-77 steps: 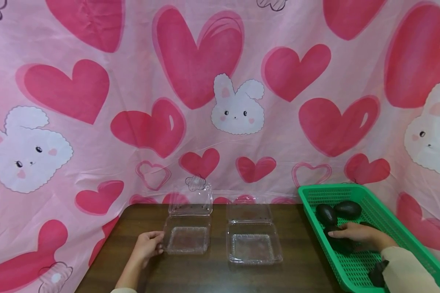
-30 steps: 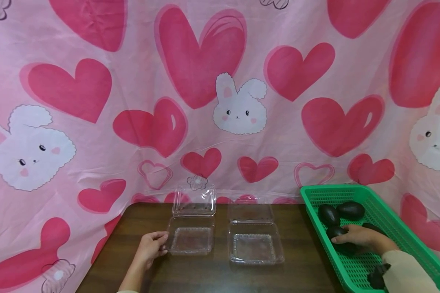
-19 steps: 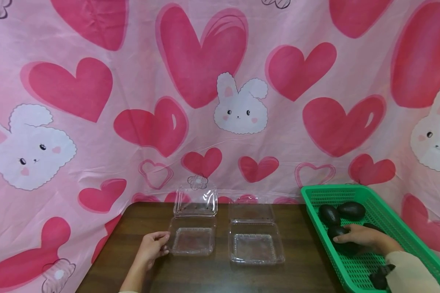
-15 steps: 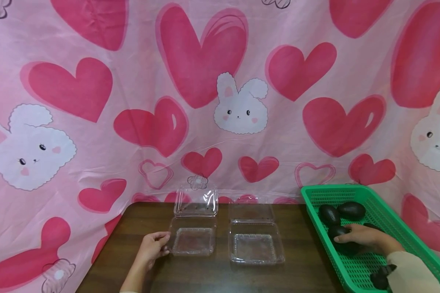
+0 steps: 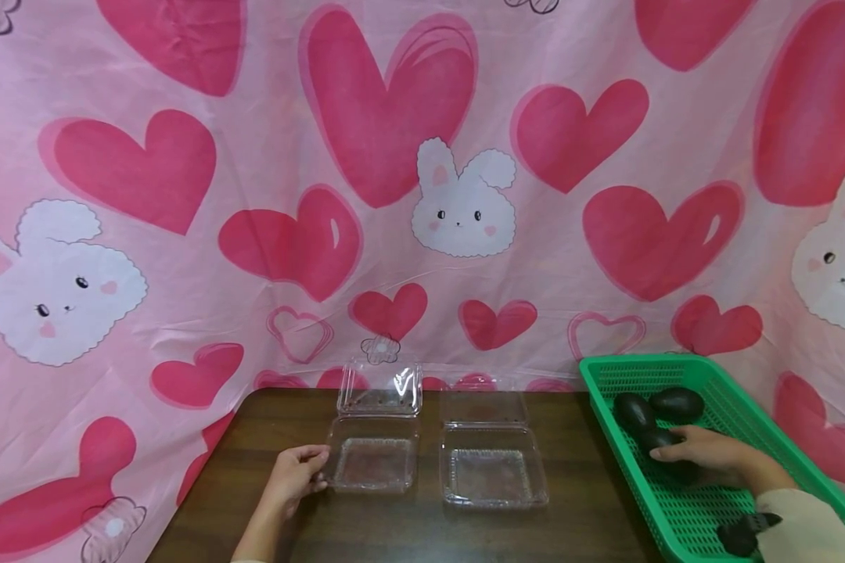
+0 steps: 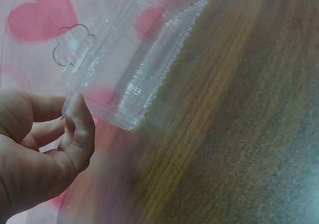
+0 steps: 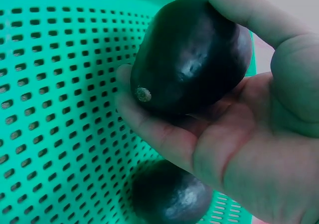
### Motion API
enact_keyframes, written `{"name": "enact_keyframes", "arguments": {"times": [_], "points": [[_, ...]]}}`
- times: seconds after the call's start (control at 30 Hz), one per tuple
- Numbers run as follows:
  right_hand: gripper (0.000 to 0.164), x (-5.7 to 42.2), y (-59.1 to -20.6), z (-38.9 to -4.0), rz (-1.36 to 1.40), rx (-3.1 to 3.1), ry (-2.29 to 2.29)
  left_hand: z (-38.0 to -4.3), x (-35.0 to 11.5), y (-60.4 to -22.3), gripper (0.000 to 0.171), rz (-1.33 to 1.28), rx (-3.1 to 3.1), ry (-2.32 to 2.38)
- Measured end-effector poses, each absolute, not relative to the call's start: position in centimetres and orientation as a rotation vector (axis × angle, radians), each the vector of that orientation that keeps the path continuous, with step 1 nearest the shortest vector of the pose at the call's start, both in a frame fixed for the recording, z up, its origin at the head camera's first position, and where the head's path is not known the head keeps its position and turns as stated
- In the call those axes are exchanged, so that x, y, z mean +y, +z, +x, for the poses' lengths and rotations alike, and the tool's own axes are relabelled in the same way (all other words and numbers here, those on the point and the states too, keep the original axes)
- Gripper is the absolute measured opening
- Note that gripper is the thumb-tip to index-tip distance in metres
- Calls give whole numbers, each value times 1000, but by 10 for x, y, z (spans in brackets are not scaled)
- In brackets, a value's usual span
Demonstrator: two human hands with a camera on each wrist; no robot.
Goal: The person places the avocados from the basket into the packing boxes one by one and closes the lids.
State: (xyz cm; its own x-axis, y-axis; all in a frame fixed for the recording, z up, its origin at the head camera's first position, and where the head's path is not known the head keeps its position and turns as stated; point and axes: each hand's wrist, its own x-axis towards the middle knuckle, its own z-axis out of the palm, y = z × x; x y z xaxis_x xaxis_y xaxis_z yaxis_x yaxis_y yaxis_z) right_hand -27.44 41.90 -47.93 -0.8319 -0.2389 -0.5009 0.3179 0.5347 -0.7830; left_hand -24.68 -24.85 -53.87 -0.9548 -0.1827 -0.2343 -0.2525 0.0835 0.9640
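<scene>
In the head view, my left hand pinches the left edge of a clear plastic clamshell container, its lid standing up behind it. The left wrist view shows the container's rim between thumb and fingers. At the right, my right hand reaches into a green plastic basket. It grips a dark, smooth avocado, thumb on one side and fingers curled beneath. Two more avocados lie near the basket's far end. Below the hand, the right wrist view has another avocado.
A second lidded clear container stands between the first one and the basket. Both rest on a brown wooden table. A pink cloth with hearts and rabbits hangs behind the table and along its sides.
My right hand has shifted slightly to the right with its grip on the avocado. The left container and my left hand have slid a little to the right.
</scene>
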Motion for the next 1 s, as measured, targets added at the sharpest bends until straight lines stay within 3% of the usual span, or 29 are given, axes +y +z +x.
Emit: {"name": "enact_keyframes", "arguments": {"times": [0.4,1.0], "points": [[95,423,-459,-272,27,2251,-1219,-247,-247,-539,29,-464,2272,2040],[91,398,-416,-268,-82,2502,-1065,-248,-247,-538,28,-459,2266,2033]]}}
